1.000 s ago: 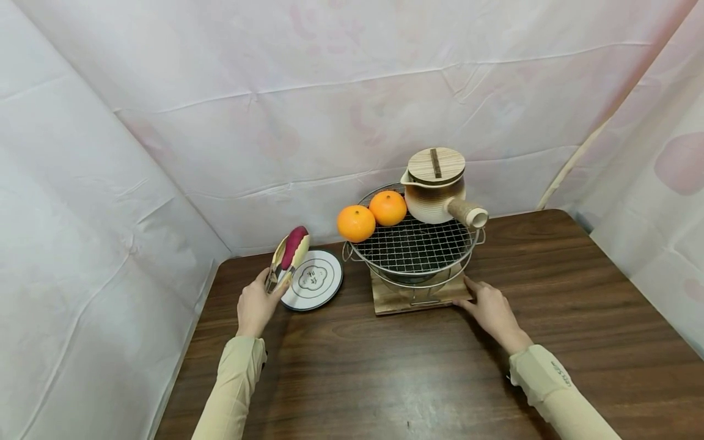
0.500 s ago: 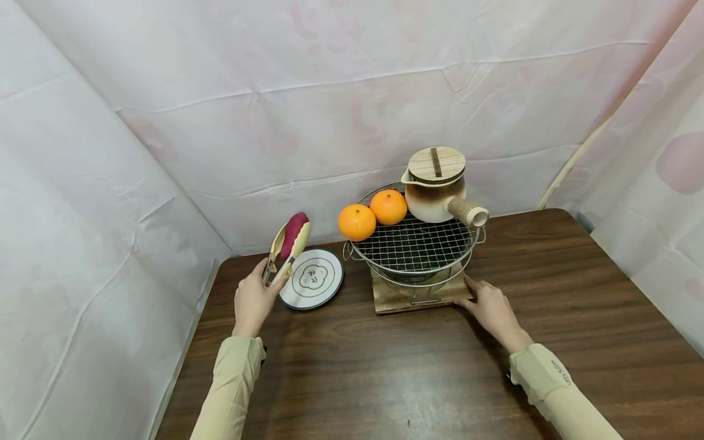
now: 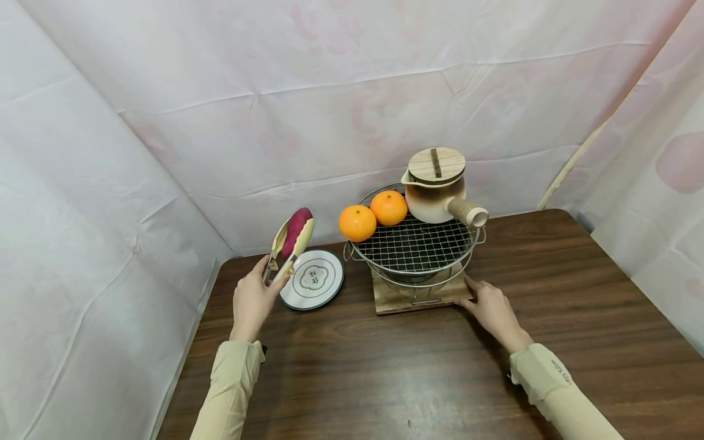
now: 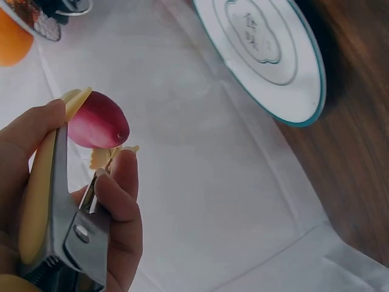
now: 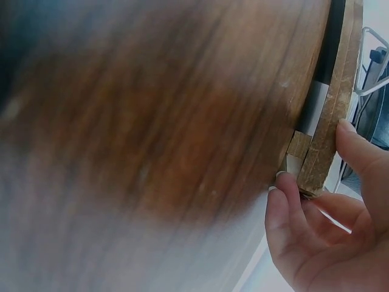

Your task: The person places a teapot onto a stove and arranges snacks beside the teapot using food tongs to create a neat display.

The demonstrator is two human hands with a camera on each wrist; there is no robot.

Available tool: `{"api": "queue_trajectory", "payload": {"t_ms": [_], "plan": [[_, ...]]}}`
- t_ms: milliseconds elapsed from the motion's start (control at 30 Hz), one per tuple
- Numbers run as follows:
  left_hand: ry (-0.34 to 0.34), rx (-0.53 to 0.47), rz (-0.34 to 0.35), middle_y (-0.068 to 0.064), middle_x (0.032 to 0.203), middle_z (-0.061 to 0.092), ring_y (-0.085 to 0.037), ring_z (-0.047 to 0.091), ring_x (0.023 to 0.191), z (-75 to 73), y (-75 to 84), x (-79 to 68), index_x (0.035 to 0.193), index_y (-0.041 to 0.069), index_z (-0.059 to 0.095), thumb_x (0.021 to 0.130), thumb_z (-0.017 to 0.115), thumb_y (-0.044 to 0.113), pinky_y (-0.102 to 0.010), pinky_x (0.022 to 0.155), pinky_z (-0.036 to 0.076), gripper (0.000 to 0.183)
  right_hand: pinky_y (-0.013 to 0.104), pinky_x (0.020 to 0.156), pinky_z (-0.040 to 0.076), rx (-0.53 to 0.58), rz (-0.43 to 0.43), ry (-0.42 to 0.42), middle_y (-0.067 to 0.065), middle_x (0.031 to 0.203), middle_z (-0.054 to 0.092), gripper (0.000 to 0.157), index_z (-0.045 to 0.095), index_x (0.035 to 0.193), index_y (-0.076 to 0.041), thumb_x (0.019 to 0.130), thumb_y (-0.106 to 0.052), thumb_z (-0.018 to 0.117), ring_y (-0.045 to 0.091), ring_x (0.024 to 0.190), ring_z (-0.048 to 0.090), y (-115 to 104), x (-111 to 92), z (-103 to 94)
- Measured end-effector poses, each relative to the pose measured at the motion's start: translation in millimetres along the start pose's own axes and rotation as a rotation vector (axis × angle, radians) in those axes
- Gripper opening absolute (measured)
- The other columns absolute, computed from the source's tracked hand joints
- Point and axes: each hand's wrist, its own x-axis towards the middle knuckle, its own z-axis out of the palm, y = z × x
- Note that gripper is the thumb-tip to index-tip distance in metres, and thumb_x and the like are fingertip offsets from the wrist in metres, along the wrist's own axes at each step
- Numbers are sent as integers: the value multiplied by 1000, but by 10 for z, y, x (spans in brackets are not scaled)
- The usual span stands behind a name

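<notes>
My left hand [image 3: 255, 300] grips a pair of metal tongs [image 4: 58, 201] with cream-coloured tips. Between those tips sits a purple-red sweet potato [image 3: 297, 232], held above the table's back left, with its rounded end showing in the left wrist view. Just beneath and to the right lies a white plate [image 3: 315, 294] with a dark rim. My right hand [image 3: 493, 310] holds the front right corner of a wooden board [image 5: 328, 121], thumb on one face and fingertips at the other. On that board stands a round wire-topped grill [image 3: 420, 247].
Two oranges [image 3: 357, 223] sit on the grill's left side, touching each other. A ridged teapot [image 3: 431, 201] with a wooden lid stands at its back right, handle pointing toward the front right. White cloth [image 3: 264, 140] hangs close behind the brown table [image 3: 379, 373].
My left hand has lifted the tongs and sweet potato upward, and slightly to the right, over the last second. The right hand, board, grill and plate stay in place.
</notes>
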Motion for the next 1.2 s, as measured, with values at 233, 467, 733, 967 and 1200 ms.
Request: {"api": "queue_trajectory", "payload": {"t_ms": [233,467,733,967,1200], "plan": [[7,-9,17,-8,72,65,-20,54,60,-64,72,-35,139,11,51,84,72,42,-32,53,38,66,59,86,47,1,-6,5,32,122,60,65,52,132,9,84,-30,73,49,112,58,-6,-3,3],[28,-10,44,-7,75,66,-21,56,61,-144,177,-75,139,13,52,82,73,43,-36,57,41,67,58,84,49,0,-16,23,31,120,62,64,53,132,8,84,-28,74,48,108,60,8,-6,9],[25,-18,70,-7,73,64,-20,52,59,-219,262,-132,139,12,52,82,74,41,-33,54,38,67,58,83,49,-3,-17,22,30,120,62,63,53,133,8,84,-27,74,47,107,61,15,0,18],[41,-21,91,-7,70,62,-22,53,61,-295,332,-197,139,12,52,82,74,41,-39,57,42,67,58,84,49,-1,-15,18,30,120,62,63,52,133,8,84,-27,73,47,108,60,21,2,19],[41,-36,124,-10,78,67,-22,51,60,-363,429,-260,139,15,52,80,76,41,-42,60,44,68,58,84,49,1,-14,13,31,121,61,64,52,133,8,84,-28,74,48,109,60,22,8,22]]}}
